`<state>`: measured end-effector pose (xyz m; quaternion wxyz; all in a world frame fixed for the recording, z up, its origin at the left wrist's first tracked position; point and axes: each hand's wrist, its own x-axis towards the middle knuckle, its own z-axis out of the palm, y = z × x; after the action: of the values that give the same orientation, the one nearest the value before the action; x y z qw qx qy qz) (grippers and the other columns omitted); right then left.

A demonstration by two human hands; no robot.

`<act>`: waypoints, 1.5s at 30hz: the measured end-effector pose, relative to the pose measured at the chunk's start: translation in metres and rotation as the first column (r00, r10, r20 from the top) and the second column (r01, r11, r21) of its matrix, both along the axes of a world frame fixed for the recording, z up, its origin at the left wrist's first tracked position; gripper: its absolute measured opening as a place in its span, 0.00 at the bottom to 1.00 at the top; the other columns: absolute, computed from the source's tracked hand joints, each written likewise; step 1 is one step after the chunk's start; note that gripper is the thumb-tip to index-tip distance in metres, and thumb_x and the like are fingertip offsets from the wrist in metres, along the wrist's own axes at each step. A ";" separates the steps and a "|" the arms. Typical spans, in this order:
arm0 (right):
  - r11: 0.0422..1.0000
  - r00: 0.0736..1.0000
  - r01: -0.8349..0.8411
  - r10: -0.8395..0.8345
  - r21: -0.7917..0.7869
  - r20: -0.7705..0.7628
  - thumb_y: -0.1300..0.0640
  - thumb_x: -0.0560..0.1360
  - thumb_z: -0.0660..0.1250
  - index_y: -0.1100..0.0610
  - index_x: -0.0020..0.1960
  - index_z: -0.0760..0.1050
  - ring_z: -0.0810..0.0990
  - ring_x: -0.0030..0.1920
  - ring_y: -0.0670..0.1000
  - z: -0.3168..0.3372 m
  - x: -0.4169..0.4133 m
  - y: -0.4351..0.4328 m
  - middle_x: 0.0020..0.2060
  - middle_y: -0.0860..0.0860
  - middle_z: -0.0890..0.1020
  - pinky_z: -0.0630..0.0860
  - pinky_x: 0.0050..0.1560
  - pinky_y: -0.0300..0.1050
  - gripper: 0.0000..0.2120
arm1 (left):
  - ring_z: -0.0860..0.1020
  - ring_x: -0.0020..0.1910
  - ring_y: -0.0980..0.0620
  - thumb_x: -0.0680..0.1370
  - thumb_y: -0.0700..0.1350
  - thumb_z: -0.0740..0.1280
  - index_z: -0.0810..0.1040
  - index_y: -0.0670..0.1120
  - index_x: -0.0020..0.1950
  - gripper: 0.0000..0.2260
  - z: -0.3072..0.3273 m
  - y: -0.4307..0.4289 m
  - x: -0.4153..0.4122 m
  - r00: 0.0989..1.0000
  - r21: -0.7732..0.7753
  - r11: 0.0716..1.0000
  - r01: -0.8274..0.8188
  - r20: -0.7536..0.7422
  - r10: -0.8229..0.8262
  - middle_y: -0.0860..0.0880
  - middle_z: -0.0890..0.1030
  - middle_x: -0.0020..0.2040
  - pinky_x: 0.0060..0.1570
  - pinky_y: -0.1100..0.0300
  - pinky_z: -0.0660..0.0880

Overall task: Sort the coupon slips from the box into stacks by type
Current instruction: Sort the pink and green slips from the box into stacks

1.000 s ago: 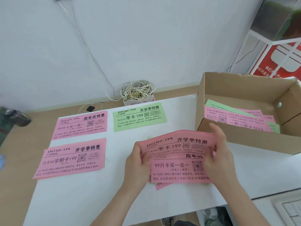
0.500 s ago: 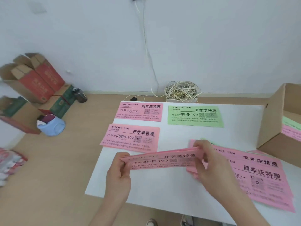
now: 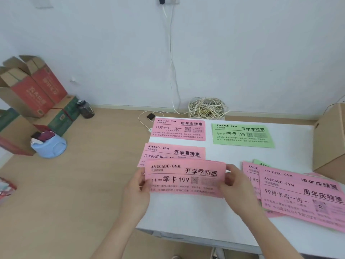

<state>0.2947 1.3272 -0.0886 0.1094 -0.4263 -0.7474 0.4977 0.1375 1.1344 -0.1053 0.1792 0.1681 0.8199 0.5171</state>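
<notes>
Holding one pink season-card slip [image 3: 184, 177] flat-faced over the tabletop [image 3: 186, 217], its far edge overlapping the pink term-card slip [image 3: 175, 152] in view. Left hand [image 3: 137, 187] pinching the left end, right hand [image 3: 236, 184] pinching the right end, fingers [image 3: 230, 179] curled onto the paper. Farther back, lying flat side by side: pink anniversary slip [image 3: 179, 129], green slip [image 3: 242, 135]. At right, loose pile of slips [image 3: 302, 195] near cardboard box [image 3: 330, 143].
</notes>
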 end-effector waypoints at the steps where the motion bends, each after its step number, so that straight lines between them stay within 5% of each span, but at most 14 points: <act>1: 1.000 1.000 0.019 -0.019 -0.019 -0.001 0.66 0.74 0.64 0.48 0.54 0.74 0.81 0.39 0.46 0.001 -0.011 0.000 0.40 0.45 0.84 0.72 0.31 0.37 0.16 | 0.79 0.45 0.63 0.78 0.34 0.62 0.75 0.57 0.54 0.17 0.001 0.000 -0.012 1.000 -0.029 1.000 -0.004 -0.027 0.003 0.57 0.83 0.46 0.40 0.74 0.71; 9: 0.986 0.991 0.132 -0.130 -0.104 0.022 0.65 0.74 0.64 0.53 0.58 0.78 0.81 0.42 0.48 -0.011 -0.067 0.001 0.40 0.48 0.83 0.70 0.34 0.39 0.15 | 0.80 0.46 0.54 0.78 0.36 0.62 0.78 0.51 0.60 0.15 -0.006 0.015 -0.074 0.995 -0.175 0.983 -0.046 -0.092 0.031 0.55 0.82 0.45 0.48 0.55 0.77; 14: 0.985 0.986 0.156 -0.152 -0.066 0.067 0.65 0.74 0.63 0.54 0.59 0.78 0.81 0.45 0.51 -0.017 -0.074 0.004 0.42 0.48 0.83 0.74 0.37 0.41 0.16 | 0.79 0.45 0.55 0.78 0.37 0.62 0.79 0.50 0.58 0.13 -0.011 0.022 -0.082 0.993 -0.174 0.983 -0.057 -0.112 0.038 0.54 0.82 0.45 0.44 0.58 0.75; 17: 0.992 0.983 0.117 -0.123 0.054 0.136 0.62 0.76 0.62 0.56 0.66 0.72 0.79 0.51 0.53 -0.017 -0.078 0.004 0.50 0.49 0.81 0.74 0.46 0.44 0.19 | 0.75 0.56 0.47 0.78 0.41 0.64 0.74 0.46 0.65 0.15 -0.013 0.029 -0.088 0.975 -0.303 0.951 -0.064 -0.223 -0.006 0.49 0.76 0.53 0.50 0.56 0.71; 19: 0.984 0.970 0.037 -0.078 0.177 0.232 0.60 0.76 0.62 0.57 0.72 0.64 0.75 0.60 0.56 -0.017 -0.078 0.003 0.60 0.54 0.78 0.72 0.55 0.47 0.25 | 0.70 0.65 0.46 0.77 0.44 0.66 0.66 0.42 0.70 0.22 -0.014 0.032 -0.090 0.986 -0.360 0.933 -0.019 -0.163 -0.042 0.48 0.72 0.63 0.56 0.56 0.68; 22: 0.989 0.969 -0.013 -0.023 0.148 0.244 0.61 0.76 0.62 0.57 0.74 0.60 0.74 0.62 0.57 -0.018 -0.082 0.000 0.63 0.54 0.75 0.71 0.58 0.48 0.28 | 0.77 0.59 0.53 0.74 0.45 0.71 0.69 0.52 0.64 0.20 -0.015 0.037 -0.084 0.992 -0.205 0.971 0.119 0.056 -0.110 0.60 0.75 0.60 0.48 0.60 0.72; 25: 0.999 0.992 0.034 -0.031 -0.017 0.123 0.62 0.74 0.63 0.54 0.73 0.62 0.76 0.59 0.52 -0.020 -0.086 0.002 0.64 0.51 0.75 0.74 0.59 0.51 0.28 | 0.78 0.52 0.60 0.69 0.40 0.75 0.69 0.61 0.55 0.24 -0.020 0.039 -0.079 0.973 -0.095 0.969 0.229 0.062 -0.224 0.58 0.79 0.54 0.51 0.58 0.76; 27: 1.000 0.993 0.007 -0.004 -0.018 0.115 0.62 0.73 0.65 0.52 0.73 0.59 0.75 0.60 0.53 -0.020 -0.084 0.007 0.65 0.50 0.74 0.74 0.60 0.53 0.30 | 0.76 0.56 0.59 0.65 0.40 0.77 0.68 0.59 0.63 0.31 -0.022 0.037 -0.077 0.954 -0.162 0.940 0.299 0.021 -0.300 0.56 0.76 0.59 0.55 0.55 0.75; 30: 0.968 0.939 -0.221 0.177 0.122 0.295 0.55 0.70 0.70 0.47 0.76 0.51 0.66 0.66 0.56 -0.018 -0.076 0.011 0.67 0.47 0.69 0.69 0.63 0.54 0.41 | 0.65 0.67 0.49 0.67 0.50 0.76 0.57 0.51 0.75 0.42 -0.027 0.036 -0.078 0.936 -0.445 0.856 0.263 -0.099 -0.339 0.50 0.64 0.69 0.65 0.54 0.65; 34: 0.891 0.887 -0.358 0.233 0.277 0.398 0.53 0.71 0.71 0.46 0.77 0.48 0.63 0.66 0.55 -0.026 -0.072 0.011 0.71 0.48 0.63 0.66 0.66 0.48 0.43 | 0.65 0.64 0.46 0.71 0.55 0.71 0.62 0.49 0.73 0.34 -0.026 0.040 -0.078 0.904 -0.538 0.821 0.189 -0.231 -0.359 0.46 0.67 0.65 0.61 0.56 0.65; 41: 0.893 0.901 -0.356 0.251 0.274 0.353 0.54 0.73 0.70 0.50 0.77 0.51 0.69 0.63 0.53 -0.024 -0.068 0.020 0.68 0.50 0.68 0.65 0.65 0.45 0.39 | 0.69 0.56 0.45 0.70 0.62 0.69 0.62 0.49 0.70 0.34 -0.023 0.041 -0.085 0.819 -0.685 0.712 0.152 -0.316 -0.479 0.47 0.70 0.55 0.51 0.56 0.70; 45: 0.902 0.917 -0.325 0.227 0.283 0.329 0.50 0.74 0.69 0.44 0.77 0.48 0.63 0.69 0.52 -0.005 -0.039 0.019 0.71 0.48 0.63 0.65 0.68 0.48 0.40 | 0.66 0.60 0.43 0.69 0.60 0.70 0.63 0.48 0.70 0.35 -0.017 0.042 -0.079 0.779 -0.688 0.717 0.113 -0.387 -0.494 0.45 0.69 0.60 0.50 0.50 0.73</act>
<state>0.2558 1.3463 -0.0932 -0.0028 -0.3582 -0.8814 0.3078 0.0587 1.1765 -0.1221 0.0699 0.3766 0.9180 0.1029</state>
